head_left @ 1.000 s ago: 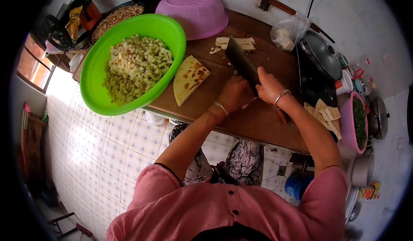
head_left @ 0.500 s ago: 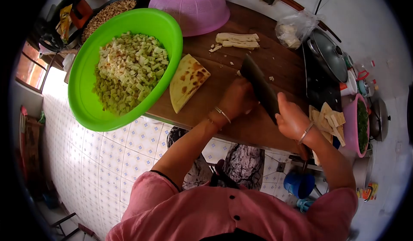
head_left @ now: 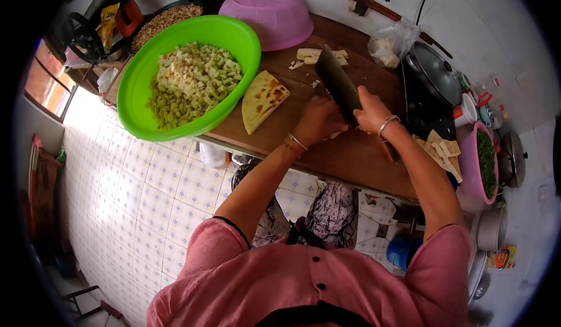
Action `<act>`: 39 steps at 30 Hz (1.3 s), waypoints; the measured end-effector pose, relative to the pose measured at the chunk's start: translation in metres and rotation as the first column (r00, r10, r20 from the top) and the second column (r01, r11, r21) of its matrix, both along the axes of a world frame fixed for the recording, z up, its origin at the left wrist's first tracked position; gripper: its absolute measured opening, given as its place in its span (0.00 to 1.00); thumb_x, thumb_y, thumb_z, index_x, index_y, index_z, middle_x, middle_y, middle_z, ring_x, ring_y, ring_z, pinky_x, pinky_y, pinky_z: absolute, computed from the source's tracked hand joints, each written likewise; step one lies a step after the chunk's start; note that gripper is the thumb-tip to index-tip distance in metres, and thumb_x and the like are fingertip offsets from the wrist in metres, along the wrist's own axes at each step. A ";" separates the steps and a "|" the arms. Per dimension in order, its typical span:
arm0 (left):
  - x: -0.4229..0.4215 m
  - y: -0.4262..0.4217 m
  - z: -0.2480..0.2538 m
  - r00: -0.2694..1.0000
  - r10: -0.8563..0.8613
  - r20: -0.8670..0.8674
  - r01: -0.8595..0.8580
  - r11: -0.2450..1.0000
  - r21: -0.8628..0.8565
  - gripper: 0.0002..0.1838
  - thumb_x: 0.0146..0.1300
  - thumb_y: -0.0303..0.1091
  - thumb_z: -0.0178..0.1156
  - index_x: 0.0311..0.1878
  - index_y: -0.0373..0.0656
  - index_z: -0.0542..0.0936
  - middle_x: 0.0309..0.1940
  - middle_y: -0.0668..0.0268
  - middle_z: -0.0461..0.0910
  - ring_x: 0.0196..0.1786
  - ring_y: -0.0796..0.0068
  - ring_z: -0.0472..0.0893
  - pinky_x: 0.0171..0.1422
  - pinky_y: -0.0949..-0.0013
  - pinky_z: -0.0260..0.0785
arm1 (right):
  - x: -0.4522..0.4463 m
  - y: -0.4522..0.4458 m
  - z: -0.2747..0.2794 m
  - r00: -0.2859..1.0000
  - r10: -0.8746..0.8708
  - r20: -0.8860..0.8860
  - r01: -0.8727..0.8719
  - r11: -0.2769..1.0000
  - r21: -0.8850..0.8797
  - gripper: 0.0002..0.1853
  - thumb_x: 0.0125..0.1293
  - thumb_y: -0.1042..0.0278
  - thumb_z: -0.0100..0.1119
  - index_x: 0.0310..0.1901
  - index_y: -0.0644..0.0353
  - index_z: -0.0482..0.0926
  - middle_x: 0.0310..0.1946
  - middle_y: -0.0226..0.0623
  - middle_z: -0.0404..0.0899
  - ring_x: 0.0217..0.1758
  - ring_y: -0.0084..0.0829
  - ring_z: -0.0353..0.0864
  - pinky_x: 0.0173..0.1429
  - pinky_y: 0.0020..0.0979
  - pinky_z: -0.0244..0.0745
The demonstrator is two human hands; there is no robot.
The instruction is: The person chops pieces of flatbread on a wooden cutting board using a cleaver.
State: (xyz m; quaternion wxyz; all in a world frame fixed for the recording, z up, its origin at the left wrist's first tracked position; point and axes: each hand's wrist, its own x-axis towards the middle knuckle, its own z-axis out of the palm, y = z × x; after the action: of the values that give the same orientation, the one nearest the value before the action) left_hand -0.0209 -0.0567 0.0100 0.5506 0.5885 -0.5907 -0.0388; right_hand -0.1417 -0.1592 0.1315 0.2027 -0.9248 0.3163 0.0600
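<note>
My right hand (head_left: 373, 112) grips a cleaver (head_left: 338, 82), its broad dark blade slanting up and left over the wooden table and its wooden handle pointing toward me. Close beside the blade, my left hand (head_left: 318, 120) rests low on the wood with curled fingers; whatever lies under them is hidden. Pale cut strips of flatbread (head_left: 307, 54) and crumbs lie beyond the blade tip. Left of my left hand is a browned flatbread wedge (head_left: 264, 102). A big green basin (head_left: 131, 114) beside it holds a heap of small pale-green and whitish diced pieces.
An upturned pink basket (head_left: 266, 17) stands at the back. Along the right are a plastic bag (head_left: 385, 49), a lidded pan (head_left: 435, 73), more flatbread pieces (head_left: 439, 152) and a pink bowl (head_left: 467, 169) of chopped greens. A pan of brown bits (head_left: 166, 24) sits back left.
My right hand and the cleaver have moved left, closer to my left hand, and the blade now overlaps the far strips. The whole view has shifted slightly.
</note>
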 end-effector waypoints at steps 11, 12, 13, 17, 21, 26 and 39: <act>0.005 -0.009 -0.018 0.995 -0.091 -0.049 0.094 0.994 0.047 0.19 0.39 0.33 0.69 0.36 0.40 0.75 0.40 0.56 0.73 0.47 0.51 0.71 0.54 0.56 0.65 | -0.046 0.029 0.010 0.986 0.092 -0.139 -0.107 0.989 -0.102 0.20 0.57 0.74 0.54 0.48 0.68 0.58 0.31 0.65 0.75 0.38 0.63 0.74 0.43 0.52 0.70; 0.006 -0.008 -0.016 0.995 -0.090 -0.051 0.093 0.994 0.053 0.19 0.39 0.33 0.69 0.36 0.40 0.75 0.40 0.56 0.73 0.47 0.51 0.71 0.54 0.56 0.65 | -0.044 0.029 0.011 0.986 0.094 -0.140 -0.108 0.989 -0.096 0.20 0.57 0.74 0.54 0.48 0.68 0.58 0.31 0.65 0.75 0.38 0.63 0.74 0.43 0.52 0.70; 0.008 -0.012 -0.020 0.993 -0.098 -0.070 0.103 0.993 0.062 0.18 0.39 0.33 0.69 0.35 0.40 0.76 0.40 0.55 0.74 0.47 0.51 0.71 0.54 0.57 0.65 | -0.038 0.023 0.008 0.980 0.095 -0.173 -0.108 0.992 -0.069 0.20 0.57 0.74 0.54 0.48 0.69 0.58 0.31 0.64 0.75 0.39 0.63 0.74 0.43 0.52 0.70; 0.003 -0.011 -0.016 0.999 -0.042 -0.026 0.044 0.997 0.064 0.14 0.40 0.31 0.67 0.32 0.40 0.76 0.38 0.54 0.75 0.45 0.51 0.72 0.52 0.57 0.67 | -0.025 0.014 -0.006 0.985 0.108 -0.132 -0.117 0.991 -0.063 0.19 0.57 0.74 0.54 0.47 0.69 0.58 0.31 0.63 0.75 0.40 0.63 0.75 0.43 0.52 0.70; 0.005 -0.015 -0.016 0.999 -0.044 0.021 0.042 0.993 0.107 0.14 0.40 0.31 0.67 0.32 0.39 0.76 0.36 0.54 0.74 0.42 0.52 0.73 0.46 0.57 0.69 | 0.014 0.002 -0.032 0.993 0.115 0.011 -0.113 0.988 -0.109 0.19 0.57 0.75 0.55 0.46 0.69 0.59 0.32 0.63 0.76 0.40 0.62 0.75 0.43 0.51 0.70; 0.003 0.000 0.001 0.997 -0.047 -0.062 0.053 0.993 0.106 0.17 0.40 0.34 0.68 0.33 0.40 0.75 0.35 0.55 0.74 0.41 0.52 0.72 0.47 0.56 0.66 | 0.035 -0.004 -0.025 0.996 0.084 -0.041 -0.088 0.990 -0.109 0.15 0.55 0.77 0.51 0.43 0.68 0.61 0.36 0.63 0.77 0.43 0.59 0.77 0.47 0.51 0.72; 0.004 -0.003 -0.014 1.000 -0.003 0.010 0.003 1.000 0.017 0.21 0.34 0.33 0.69 0.34 0.41 0.75 0.39 0.55 0.73 0.46 0.51 0.70 0.50 0.56 0.65 | -0.040 0.033 0.013 0.981 0.113 -0.155 -0.130 0.986 -0.101 0.22 0.58 0.73 0.54 0.51 0.68 0.58 0.31 0.64 0.76 0.38 0.63 0.74 0.42 0.54 0.69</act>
State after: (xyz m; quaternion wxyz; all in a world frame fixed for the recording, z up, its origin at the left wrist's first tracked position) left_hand -0.0166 -0.0595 -0.0040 0.5425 0.5926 -0.5939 -0.0417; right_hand -0.1817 -0.1264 0.1447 0.1228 -0.9452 0.2762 0.1234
